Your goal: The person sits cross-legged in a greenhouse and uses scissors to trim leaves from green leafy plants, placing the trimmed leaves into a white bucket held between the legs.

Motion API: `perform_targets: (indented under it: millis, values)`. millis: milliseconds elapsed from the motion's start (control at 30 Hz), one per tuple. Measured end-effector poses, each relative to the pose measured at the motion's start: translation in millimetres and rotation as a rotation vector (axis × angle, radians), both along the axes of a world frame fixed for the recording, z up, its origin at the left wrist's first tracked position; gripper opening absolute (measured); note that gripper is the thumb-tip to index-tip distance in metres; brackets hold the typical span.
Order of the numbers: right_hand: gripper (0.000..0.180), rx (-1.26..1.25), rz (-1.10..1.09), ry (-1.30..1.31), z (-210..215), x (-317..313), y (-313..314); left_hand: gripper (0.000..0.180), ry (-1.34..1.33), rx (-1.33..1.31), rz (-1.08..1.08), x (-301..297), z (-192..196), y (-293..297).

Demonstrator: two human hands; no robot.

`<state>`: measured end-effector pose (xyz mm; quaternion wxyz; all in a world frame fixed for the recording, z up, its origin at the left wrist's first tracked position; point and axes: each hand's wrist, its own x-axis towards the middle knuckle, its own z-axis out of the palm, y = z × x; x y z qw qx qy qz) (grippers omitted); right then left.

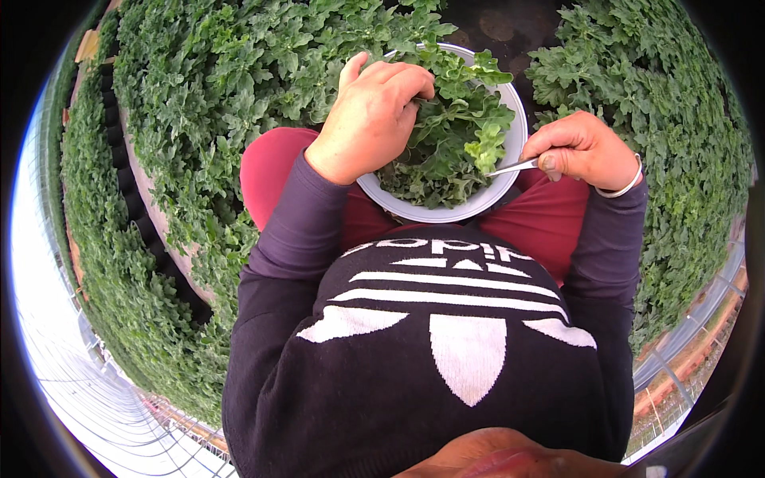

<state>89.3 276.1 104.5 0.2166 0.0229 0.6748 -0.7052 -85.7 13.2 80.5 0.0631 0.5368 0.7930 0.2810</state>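
A white round bucket [516, 131] stands between my knees, with green lobed leaves and leafy cuttings [434, 187] inside. Over its left side my left hand [373, 111] is closed, its thumb and fingers pinching a leafy green cutting [454, 119] that spreads across the bucket; the exact grip is hidden behind the hand. At the bucket's right rim my right hand [575, 151] is closed on a thin pointed metal tool [514, 166], perhaps a small knife. Its tip points left, close to the pale lower leaves of the cutting.
Dense beds of leafy green plants [215, 88] surround me on the left, and more plants [669, 159] grow on the right. Dark ground [498, 28] shows beyond the bucket. A dark strip [139, 203] runs between rows at the left.
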Motion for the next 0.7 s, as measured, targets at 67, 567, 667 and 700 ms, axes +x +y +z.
perform_targets:
  millis: [67, 567, 667, 700]
  values:
    - [0.020, 0.318, 0.128, 0.036, -5, 3, -8, 0.024, -0.048, 0.065, -0.005, -2, 3, 2]
    - [0.021, 0.657, -0.237, 0.206, -13, -2, -1, 0.022, 0.295, -0.074, 0.049, -2, 15, 18]
    - [0.023, 0.814, -0.256, 0.226, -14, -1, -1, 0.024, 0.242, -0.152, 0.001, 4, 23, 25]
    - [0.023, 0.830, -0.260, 0.220, -12, -1, -1, 0.025, 0.127, -0.163, -0.033, 3, 28, 26]
